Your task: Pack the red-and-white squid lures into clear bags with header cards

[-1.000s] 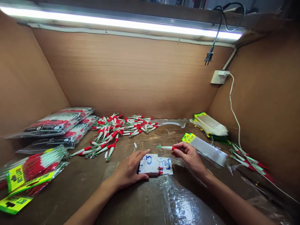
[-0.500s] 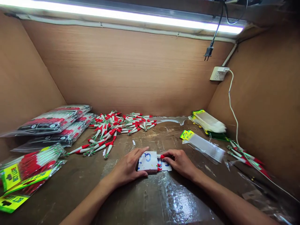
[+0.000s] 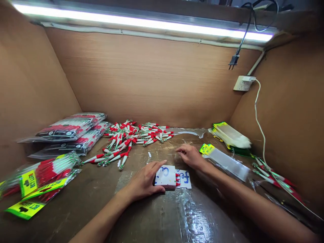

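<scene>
My left hand (image 3: 144, 180) grips a small white cardboard box (image 3: 165, 176) with blue handwriting, thumb at the near side and fingers behind. Red tips of several squid jigs (image 3: 178, 180) stick out of its right end, over a white card flap (image 3: 186, 179) with blue letters. Raised off the table beyond the box, my right hand (image 3: 190, 156) has loosely bent fingers and nothing visible in them. Farther back lies a loose pile of red-and-white squid jigs (image 3: 126, 141) with green hook ends.
Bagged squid jigs (image 3: 73, 130) are stacked at the back left, with yellow-labelled packs (image 3: 43, 179) nearer. On the right lie clear bags (image 3: 226, 162), a thicker bag stack (image 3: 231, 135) and several jigs (image 3: 275, 179) beside a white cable (image 3: 263, 135). A black plug (image 3: 234, 60) hangs above.
My right hand has let go of the red-tipped jig at the box's end and moved up and away. My left hand stays on the box. The whole view has shifted slightly.
</scene>
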`<state>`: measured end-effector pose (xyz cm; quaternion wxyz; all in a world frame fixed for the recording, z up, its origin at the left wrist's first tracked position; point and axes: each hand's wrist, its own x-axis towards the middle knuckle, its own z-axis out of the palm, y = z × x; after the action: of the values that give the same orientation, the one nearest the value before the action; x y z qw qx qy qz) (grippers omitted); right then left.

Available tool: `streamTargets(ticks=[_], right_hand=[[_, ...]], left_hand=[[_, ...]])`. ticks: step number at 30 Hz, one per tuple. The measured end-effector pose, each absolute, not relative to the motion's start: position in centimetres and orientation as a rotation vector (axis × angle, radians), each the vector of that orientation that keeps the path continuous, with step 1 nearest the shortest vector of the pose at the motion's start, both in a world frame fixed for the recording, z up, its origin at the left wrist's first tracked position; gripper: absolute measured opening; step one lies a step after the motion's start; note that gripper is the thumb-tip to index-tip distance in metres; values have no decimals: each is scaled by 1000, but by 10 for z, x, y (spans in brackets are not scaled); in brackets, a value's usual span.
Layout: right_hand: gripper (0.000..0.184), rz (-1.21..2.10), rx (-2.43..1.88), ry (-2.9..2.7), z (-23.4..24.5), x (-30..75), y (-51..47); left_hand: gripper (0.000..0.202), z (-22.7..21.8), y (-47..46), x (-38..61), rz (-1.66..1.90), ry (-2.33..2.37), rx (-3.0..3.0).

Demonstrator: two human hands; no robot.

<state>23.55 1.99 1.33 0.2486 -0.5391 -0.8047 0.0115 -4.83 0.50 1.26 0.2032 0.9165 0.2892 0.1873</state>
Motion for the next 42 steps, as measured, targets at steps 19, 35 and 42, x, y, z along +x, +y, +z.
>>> streamTargets(ticks=[19,35,42], right_hand=[[18,405,-1171,-2257,55,198,192],[35,802,-1223,-1429,0,284,19],[32,885,-1104,-1317,9,255,-3]], left_hand=[[102,6,5,-56,543,765,2535],[95,8,10,-53,506,790,2551],[55,15,7,-41,813,897,2485]])
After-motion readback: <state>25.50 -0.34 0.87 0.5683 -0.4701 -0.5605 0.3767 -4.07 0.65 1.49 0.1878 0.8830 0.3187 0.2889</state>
